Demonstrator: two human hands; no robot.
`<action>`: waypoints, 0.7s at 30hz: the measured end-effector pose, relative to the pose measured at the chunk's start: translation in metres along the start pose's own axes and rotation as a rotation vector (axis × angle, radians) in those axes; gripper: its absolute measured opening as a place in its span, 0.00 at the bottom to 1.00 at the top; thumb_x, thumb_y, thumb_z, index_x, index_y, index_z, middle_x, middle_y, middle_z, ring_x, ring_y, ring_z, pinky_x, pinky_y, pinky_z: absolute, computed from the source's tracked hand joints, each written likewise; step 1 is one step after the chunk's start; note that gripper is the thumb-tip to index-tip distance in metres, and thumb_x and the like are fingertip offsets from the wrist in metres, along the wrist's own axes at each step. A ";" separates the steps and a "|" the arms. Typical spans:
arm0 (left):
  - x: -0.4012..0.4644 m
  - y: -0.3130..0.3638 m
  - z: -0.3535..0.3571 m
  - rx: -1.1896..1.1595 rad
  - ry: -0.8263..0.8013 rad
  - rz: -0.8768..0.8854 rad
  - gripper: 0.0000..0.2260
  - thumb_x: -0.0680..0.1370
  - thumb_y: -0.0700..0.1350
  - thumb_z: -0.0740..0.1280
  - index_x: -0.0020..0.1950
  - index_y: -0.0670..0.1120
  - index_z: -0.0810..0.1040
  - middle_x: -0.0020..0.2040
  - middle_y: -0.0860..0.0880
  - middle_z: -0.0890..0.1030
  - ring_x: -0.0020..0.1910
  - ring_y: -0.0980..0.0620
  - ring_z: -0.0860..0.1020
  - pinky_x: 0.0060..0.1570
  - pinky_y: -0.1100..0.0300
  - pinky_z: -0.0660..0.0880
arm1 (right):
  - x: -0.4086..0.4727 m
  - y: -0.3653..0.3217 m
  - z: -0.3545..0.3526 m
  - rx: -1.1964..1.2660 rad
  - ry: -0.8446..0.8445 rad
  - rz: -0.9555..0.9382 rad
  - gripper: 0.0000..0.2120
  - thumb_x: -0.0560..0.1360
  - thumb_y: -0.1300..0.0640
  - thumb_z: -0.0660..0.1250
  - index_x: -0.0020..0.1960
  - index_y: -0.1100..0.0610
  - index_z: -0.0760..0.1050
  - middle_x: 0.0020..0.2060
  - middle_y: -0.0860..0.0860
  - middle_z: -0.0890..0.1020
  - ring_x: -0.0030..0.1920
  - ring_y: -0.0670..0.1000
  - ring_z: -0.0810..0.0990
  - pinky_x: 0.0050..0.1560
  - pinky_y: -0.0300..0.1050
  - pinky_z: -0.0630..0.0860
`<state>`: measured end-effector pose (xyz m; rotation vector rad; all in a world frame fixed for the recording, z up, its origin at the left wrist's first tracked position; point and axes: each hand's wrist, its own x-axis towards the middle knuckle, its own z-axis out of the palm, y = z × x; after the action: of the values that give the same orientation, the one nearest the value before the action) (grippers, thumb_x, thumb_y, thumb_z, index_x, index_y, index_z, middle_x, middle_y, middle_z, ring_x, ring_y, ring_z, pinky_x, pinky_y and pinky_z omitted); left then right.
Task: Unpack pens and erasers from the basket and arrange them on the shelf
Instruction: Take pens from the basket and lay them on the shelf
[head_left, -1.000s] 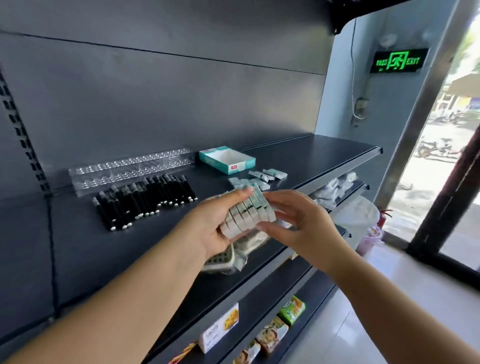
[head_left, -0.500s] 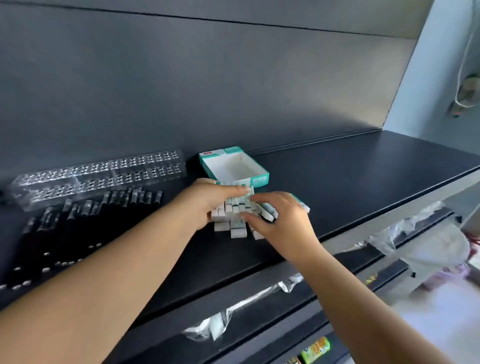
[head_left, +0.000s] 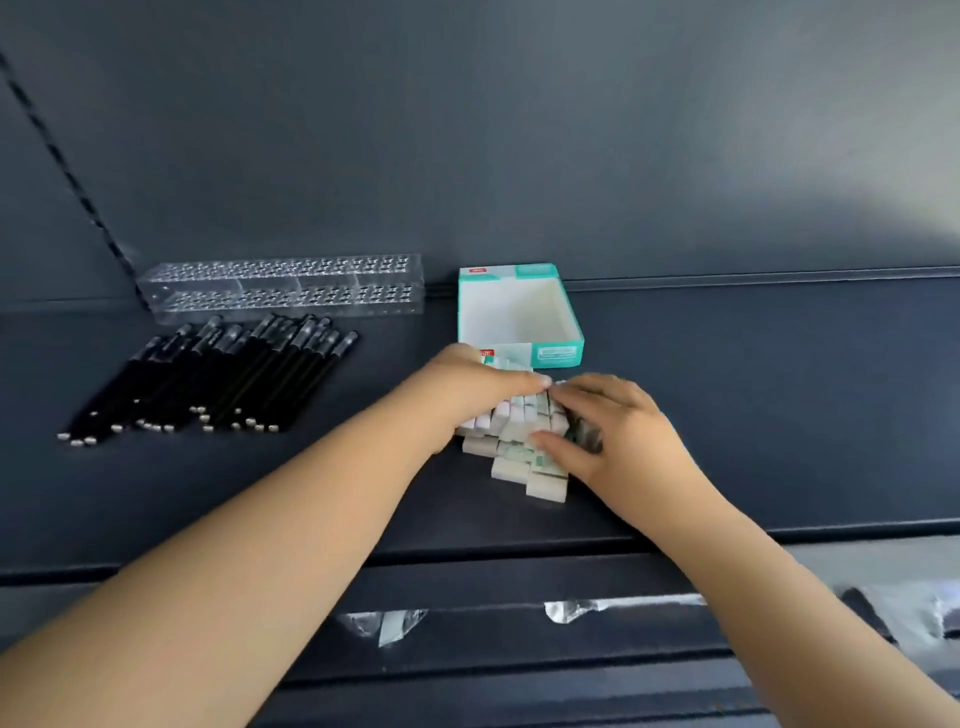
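both hands (head_left: 467, 400) (head_left: 613, 431) have lowered the erasers (head_left: 519, 447) onto the shelf (head_left: 779, 415), fingers curled around them.

both hands, left (head_left: 467, 395) & right (head_left: 618, 431), were cupped round the eraser pile (head_left: 519, 441) on the shelf (head_left: 753, 415), teal box (head_left: 519, 312) just behind, black pens (head_left: 218, 379) off to the left

On the shelf (head_left: 727, 415), erasers (head_left: 511, 457) lie under both hands' fingers (head_left: 519, 384); box (head_left: 519, 312) just behind, pens (head_left: 218, 379) left, rack (head_left: 280, 283) behind those.

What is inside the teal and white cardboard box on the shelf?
The teal and white cardboard box shows only its bare white bottom. The left hand covers part of its front wall.
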<state>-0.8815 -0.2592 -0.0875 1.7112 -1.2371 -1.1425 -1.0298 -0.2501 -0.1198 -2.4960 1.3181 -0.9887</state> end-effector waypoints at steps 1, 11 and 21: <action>0.001 0.003 0.010 0.024 0.020 0.015 0.09 0.71 0.48 0.72 0.48 0.47 0.80 0.46 0.42 0.83 0.40 0.50 0.75 0.37 0.61 0.71 | 0.000 0.010 -0.008 0.027 -0.042 0.023 0.21 0.69 0.50 0.71 0.59 0.58 0.77 0.56 0.54 0.79 0.59 0.56 0.74 0.59 0.32 0.60; 0.038 0.039 0.109 0.066 0.188 0.093 0.20 0.68 0.54 0.73 0.52 0.43 0.77 0.47 0.48 0.81 0.46 0.49 0.79 0.42 0.60 0.73 | 0.001 0.098 -0.064 -0.085 -0.390 0.047 0.44 0.66 0.36 0.64 0.74 0.54 0.53 0.73 0.48 0.57 0.73 0.48 0.52 0.68 0.35 0.46; 0.091 0.071 0.133 0.222 0.224 0.089 0.19 0.68 0.55 0.73 0.50 0.43 0.78 0.46 0.48 0.80 0.47 0.47 0.80 0.42 0.58 0.77 | 0.047 0.156 -0.069 -0.119 -0.488 0.027 0.47 0.68 0.37 0.66 0.75 0.55 0.46 0.75 0.48 0.50 0.74 0.46 0.46 0.71 0.39 0.44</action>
<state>-1.0158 -0.3737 -0.0914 1.8682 -1.3224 -0.7601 -1.1601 -0.3690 -0.1087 -2.5621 1.2697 -0.2649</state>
